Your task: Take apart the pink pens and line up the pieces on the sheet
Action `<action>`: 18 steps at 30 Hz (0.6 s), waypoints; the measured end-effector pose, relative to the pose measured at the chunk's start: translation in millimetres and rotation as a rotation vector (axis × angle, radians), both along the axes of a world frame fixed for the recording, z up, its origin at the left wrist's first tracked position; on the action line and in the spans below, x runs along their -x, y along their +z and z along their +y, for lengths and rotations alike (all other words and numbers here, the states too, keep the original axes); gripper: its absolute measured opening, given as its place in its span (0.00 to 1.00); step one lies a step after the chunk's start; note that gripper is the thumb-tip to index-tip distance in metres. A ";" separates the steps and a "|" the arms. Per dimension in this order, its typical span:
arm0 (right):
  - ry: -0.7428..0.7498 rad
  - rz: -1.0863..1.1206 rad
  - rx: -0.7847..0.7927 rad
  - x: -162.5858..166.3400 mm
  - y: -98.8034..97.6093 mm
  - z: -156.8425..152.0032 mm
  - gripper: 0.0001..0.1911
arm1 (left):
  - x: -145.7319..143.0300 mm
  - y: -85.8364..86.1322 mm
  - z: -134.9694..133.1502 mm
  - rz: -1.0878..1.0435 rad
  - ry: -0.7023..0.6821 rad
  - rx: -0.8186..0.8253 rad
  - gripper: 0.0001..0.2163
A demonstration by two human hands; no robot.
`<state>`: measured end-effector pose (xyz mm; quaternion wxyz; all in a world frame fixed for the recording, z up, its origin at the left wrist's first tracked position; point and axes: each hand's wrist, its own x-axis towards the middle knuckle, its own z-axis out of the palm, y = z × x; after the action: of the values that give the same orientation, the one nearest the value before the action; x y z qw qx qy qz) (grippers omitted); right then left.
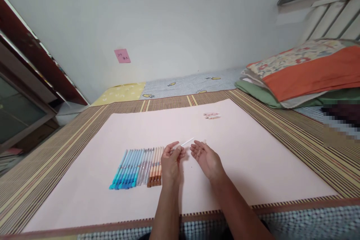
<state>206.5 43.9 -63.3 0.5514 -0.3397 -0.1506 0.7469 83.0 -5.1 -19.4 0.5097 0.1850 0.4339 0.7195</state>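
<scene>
My left hand pinches a thin white stick, slim like a pen refill, which slants up to the right from thumb and fingers. My right hand is just right of the stick's tip, apart from it, palm turned inward and fingers half curled. A small pale thing shows past its upper edge; what it is I cannot make out. Left of my left hand lies a row of pens: several blue pens, several clear pens and several peach pens with brown ends, partly covered by that hand.
Several short, thin pinkish pieces lie farther back on the pale pink sheet. The sheet rests on a striped mat. Folded bedding is piled at the right, and a pink note is on the wall behind.
</scene>
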 end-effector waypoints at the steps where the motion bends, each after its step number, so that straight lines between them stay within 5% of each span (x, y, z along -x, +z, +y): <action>1: -0.020 0.011 0.010 -0.8 -1.1 0.9 0.10 | 0.1 0.5 0.0 -0.003 0.002 0.001 0.22; 8: -0.233 0.171 0.055 -9.1 6.6 -2.0 0.12 | 0.0 1.9 0.0 0.033 -0.006 -0.002 0.21; 13: -0.150 0.201 0.047 -4.4 12.4 -7.8 0.16 | -0.3 1.2 -0.3 0.080 -0.037 -0.012 0.21; 18: -0.106 0.124 0.053 -1.3 14.1 -9.9 0.09 | 0.1 0.6 -0.4 0.096 -0.032 0.000 0.21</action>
<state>207.8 34.1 -49.2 0.5893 -0.3150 -0.0781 0.7398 82.9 -5.5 -18.7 0.4995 0.2264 0.4548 0.7017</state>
